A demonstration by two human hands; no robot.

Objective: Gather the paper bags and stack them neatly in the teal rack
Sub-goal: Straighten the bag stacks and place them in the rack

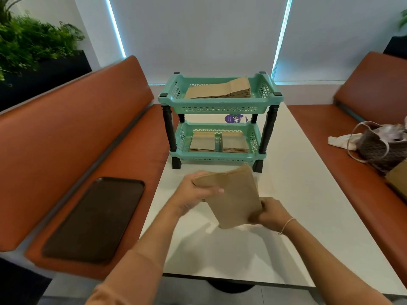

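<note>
Where a purple sticker (234, 119) shows behind the rack (217, 108), its writing is unreadable. Centre frame, above the worktop (293, 216), both hands pinch the bags (233, 194): left hand (193, 194) upper edge, right hand (272, 213) lower corner.

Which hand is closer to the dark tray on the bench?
Left. The left hand grips the paper bags' upper left edge, on the side toward the dark tray. The right hand holds their lower right corner, farther from it.
</note>
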